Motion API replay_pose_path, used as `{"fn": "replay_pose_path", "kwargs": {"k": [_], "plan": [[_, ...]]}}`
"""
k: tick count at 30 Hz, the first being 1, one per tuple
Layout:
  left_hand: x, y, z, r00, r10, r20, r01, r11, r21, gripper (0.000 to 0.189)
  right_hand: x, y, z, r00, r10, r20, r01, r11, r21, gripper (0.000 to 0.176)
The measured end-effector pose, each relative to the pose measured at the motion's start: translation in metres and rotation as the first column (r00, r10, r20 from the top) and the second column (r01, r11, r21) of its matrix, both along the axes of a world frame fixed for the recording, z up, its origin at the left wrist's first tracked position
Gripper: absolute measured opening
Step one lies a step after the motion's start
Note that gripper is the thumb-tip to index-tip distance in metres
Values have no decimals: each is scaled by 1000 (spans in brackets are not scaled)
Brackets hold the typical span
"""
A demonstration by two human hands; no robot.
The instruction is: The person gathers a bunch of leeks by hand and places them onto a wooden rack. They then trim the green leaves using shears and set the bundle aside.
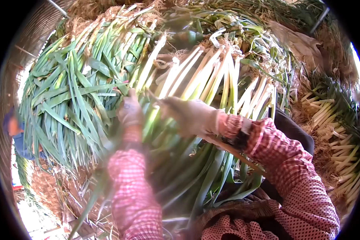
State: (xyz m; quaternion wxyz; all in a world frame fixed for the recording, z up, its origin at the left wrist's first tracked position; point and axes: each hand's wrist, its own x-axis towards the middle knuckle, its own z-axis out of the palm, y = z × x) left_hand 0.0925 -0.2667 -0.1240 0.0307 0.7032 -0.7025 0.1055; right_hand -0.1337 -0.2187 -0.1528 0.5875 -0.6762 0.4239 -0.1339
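Observation:
My left hand (130, 111), in a pale glove, is closed at the edge of the leek pile, its fingertips right at the lower end of a white leek stalk (153, 62). To its right, my gloved right hand (190, 115) reaches across toward it, its fingers smeared by motion; I cannot tell what they grip. Pale green stalks (151, 120) run down between the two hands. Just beyond the right hand lies a row of cleaned leeks (206, 80), white root ends facing away. Their long green leaves (212, 176) hang down toward me under my forearms.
A large heap of untrimmed leeks (74, 100) fills the left side. Stripped leaves (264, 44) lie at the back right. More leeks (340, 148) are stacked at far right. A thin brown stick (238, 155) slants beneath my right wrist. Another person (17, 130) is partly visible at far left.

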Motion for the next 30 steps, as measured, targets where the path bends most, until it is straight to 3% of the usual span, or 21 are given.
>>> {"fn": "replay_pose_path", "kwargs": {"k": [1,3,6,9,10,12,13,17,18,20,24,26,28,30], "plan": [[3,-2,-7,1000,6,-7,-7,1000,-28,34,1,5,16,994,-31,-109,6,976,-219,76],[11,-6,-12,999,29,-28,-31,997,-73,39,8,4,53,975,-51,-218,-32,931,-363,78],[10,-4,-15,988,86,-126,-93,994,-53,50,12,5,98,961,39,-273,-74,990,-118,86],[16,-6,-23,984,153,-88,-159,985,-65,52,25,-25,67,982,-106,-155,84,986,-144,84],[16,-6,-23,985,159,-71,-165,982,-91,45,27,-29,67,982,-145,-118,124,977,-173,82],[17,-3,-25,984,173,-46,-177,975,-134,30,28,-23,72,983,-40,-177,46,999,25,81],[20,-5,-25,982,181,-58,-186,977,-101,38,29,-21,77,980,-3,-197,21,996,88,81],[11,1,-18,974,177,-143,-188,980,-62,63,29,-19,74,975,-48,-217,57,998,35,83],[11,-1,-22,968,211,-135,-220,974,-54,58,30,-19,73,975,-57,-215,62,998,19,83],[17,-6,-32,981,173,-88,-182,977,-108,53,33,-32,36,950,-292,-108,262,937,-232,80],[9,-4,-26,971,194,-143,-199,980,-24,48,28,-32,41,965,-171,-197,152,983,-106,76],[1,1,-20,959,204,-196,-202,979,31,52,24,-47,35,948,-206,-243,139,954,-267,68],[0,4,-16,961,183,-206,-173,983,65,46,22,-62,42,948,-274,-161,267,962,-62,70],[2,3,-15,969,153,-194,-137,986,90,41,20,-78,35,909,-401,-110,403,915,0,68]]}}
